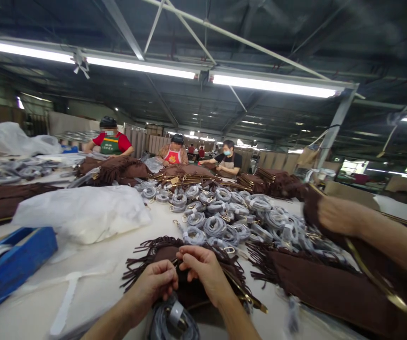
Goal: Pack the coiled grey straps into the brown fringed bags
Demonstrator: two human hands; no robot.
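Note:
Over a brown fringed bag with a gold-coloured metal edge, my two hands work close together. My left hand is closed, thumb and fingertips pinched at the bag's near side. My right hand is closed in a pinch too, just right of it and slightly higher. Something small and dark shows between the fingertips, too small to name. Below the hands, a coiled grey strap in clear wrap with a white band lies near the bag's front. Its far end is hidden.
A pile of coiled, wrapped straps lies beyond the bag. At left are a blue tape dispenser and a white plastic bag. Another person's arm holds a brown bag at right. Several co-workers sit across the table.

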